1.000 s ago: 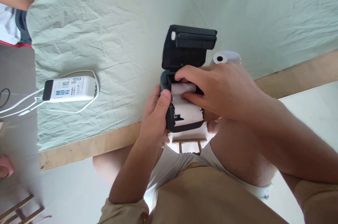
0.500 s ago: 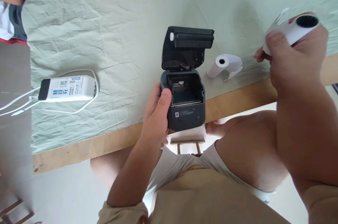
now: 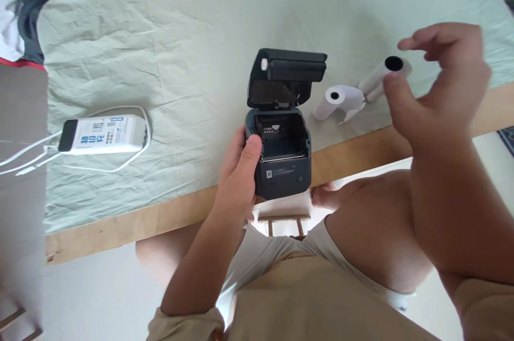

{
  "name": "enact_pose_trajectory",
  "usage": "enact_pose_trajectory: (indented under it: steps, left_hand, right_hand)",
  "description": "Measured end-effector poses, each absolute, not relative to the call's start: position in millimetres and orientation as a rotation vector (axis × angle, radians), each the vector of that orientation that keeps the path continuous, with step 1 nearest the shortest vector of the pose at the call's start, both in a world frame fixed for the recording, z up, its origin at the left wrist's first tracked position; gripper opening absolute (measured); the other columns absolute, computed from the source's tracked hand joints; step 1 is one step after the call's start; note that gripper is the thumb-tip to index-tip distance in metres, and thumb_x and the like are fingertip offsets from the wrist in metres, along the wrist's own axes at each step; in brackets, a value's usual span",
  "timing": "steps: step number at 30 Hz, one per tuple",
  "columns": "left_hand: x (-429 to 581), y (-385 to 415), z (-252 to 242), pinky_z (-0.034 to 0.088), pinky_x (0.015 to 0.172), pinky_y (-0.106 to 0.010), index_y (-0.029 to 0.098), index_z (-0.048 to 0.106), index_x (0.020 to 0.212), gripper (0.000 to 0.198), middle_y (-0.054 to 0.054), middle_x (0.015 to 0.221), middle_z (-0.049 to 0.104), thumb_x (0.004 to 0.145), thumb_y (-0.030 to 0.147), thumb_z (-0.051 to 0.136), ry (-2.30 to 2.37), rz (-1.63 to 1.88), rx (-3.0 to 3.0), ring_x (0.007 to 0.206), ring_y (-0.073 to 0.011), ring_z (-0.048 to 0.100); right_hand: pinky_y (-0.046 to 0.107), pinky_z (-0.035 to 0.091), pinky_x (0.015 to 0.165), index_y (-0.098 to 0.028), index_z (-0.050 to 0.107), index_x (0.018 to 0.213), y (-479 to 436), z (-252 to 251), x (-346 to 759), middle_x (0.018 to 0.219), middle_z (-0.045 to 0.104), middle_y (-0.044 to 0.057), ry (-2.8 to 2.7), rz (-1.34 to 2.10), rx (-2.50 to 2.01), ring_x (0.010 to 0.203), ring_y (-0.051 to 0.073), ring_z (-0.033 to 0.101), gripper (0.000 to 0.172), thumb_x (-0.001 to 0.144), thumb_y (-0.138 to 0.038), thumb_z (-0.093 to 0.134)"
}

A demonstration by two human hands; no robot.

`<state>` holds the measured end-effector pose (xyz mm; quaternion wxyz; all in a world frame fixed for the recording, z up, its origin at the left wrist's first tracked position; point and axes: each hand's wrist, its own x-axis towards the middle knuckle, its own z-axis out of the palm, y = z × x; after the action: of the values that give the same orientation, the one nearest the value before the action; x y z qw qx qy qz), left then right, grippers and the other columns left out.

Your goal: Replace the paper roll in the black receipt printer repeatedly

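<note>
- We grip the black label printer point(image 3: 283, 169) with our left hand point(image 3: 236, 175). The thumb is pressed on its left top edge and the other fingers are wrapped round the side and underneath.
- The printer sits at the near wooden edge of the table point(image 3: 160, 218), partly overhanging it above our knees.
- Its lid point(image 3: 286, 76) stands open and upright, and the paper bay point(image 3: 281, 137) holds no roll. We see a small white sticker inside.
- The front face carries a small white square mark and a line of white print, too small for us to read.
- Our right hand point(image 3: 445, 89) is raised to the right of the printer, its fingers spread apart and gripping nothing.
- Its thumb point(image 3: 391, 89) lies just in front of a narrow paper roll point(image 3: 377, 80) with a dark hollow core. We cannot tell whether they touch.
- That roll lies against a fuller white paper roll point(image 3: 337, 99) with a loose tail, on the pale green cloth point(image 3: 201, 36).
- To the left lies a white power bank point(image 3: 104, 135) with a black end, ringed by its white cable point(image 3: 148, 137). Its blue printed characters are too blurred to read.
- Another person's white and grey sleeve point(image 3: 16, 30) shows at the top left.
</note>
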<state>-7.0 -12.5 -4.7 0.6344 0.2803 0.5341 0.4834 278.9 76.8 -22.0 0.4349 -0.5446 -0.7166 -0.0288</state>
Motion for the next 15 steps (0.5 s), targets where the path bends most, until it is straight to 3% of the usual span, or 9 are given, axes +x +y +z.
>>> enact_pose_trajectory:
  steps: [2, 6, 9, 11, 15]
  left_hand:
    - [-6, -12, -1, 0.061, 0.048, -0.034, 0.029, 0.073, 0.126, 0.048, -0.003, 0.085, 0.077, 0.093, 0.064, 0.075, 1.225, 1.089, 0.606, 0.074, -0.0273, 0.078]
    - [-5, -12, 2, 0.061, 0.048, -0.033, 0.029, 0.069, 0.132, 0.053, -0.004, 0.088, 0.079, 0.093, 0.065, 0.075, 1.203, 1.083, 0.572, 0.081, -0.0295, 0.081]
    - [-5, -12, 0, 0.059, 0.044, -0.03, 0.026, 0.067, 0.135, 0.06, -0.007, 0.094, 0.08, 0.092, 0.067, 0.075, 1.205, 1.089, 0.582, 0.082, -0.0309, 0.082]
    - [-6, -13, -1, 0.059, 0.044, -0.03, 0.024, 0.066, 0.135, 0.062, -0.008, 0.097, 0.081, 0.092, 0.068, 0.075, 1.227, 1.085, 0.58, 0.082, -0.0317, 0.083]
    - [-7, -13, 1, 0.065, 0.051, -0.034, 0.026, 0.066, 0.136, 0.063, -0.01, 0.107, 0.082, 0.092, 0.07, 0.074, 1.235, 1.057, 0.579, 0.087, -0.0334, 0.083]
  right_hand:
    - [0.042, 0.056, 0.09, -0.028, 0.071, 0.129, 68, -22, 266, 0.117, 0.078, 0.012, -1.892, -0.144, -1.143, 0.106, 0.028, 0.075, 0.041, 0.089, -0.02, 0.079]
    - [0.046, 0.059, 0.091, -0.026, 0.07, 0.133, 69, -31, 240, 0.122, 0.076, 0.015, -2.07, -0.034, -1.141, 0.11, 0.032, 0.072, 0.06, 0.08, -0.04, 0.094]
    - [0.05, 0.06, 0.091, -0.029, 0.072, 0.118, 78, -36, 231, 0.113, 0.072, 0.009, -2.052, 0.238, -1.289, 0.102, 0.028, 0.07, 0.04, 0.083, -0.038, 0.089]
    - [0.05, 0.061, 0.089, -0.031, 0.069, 0.114, 82, -35, 231, 0.107, 0.069, 0.004, -2.008, 0.396, -1.338, 0.097, 0.026, 0.068, 0.036, 0.083, -0.037, 0.087]
    - [0.048, 0.06, 0.082, -0.029, 0.062, 0.111, 83, -30, 234, 0.103, 0.066, 0.002, -1.719, 0.506, -1.406, 0.091, 0.024, 0.064, 0.06, 0.066, -0.043, 0.099]
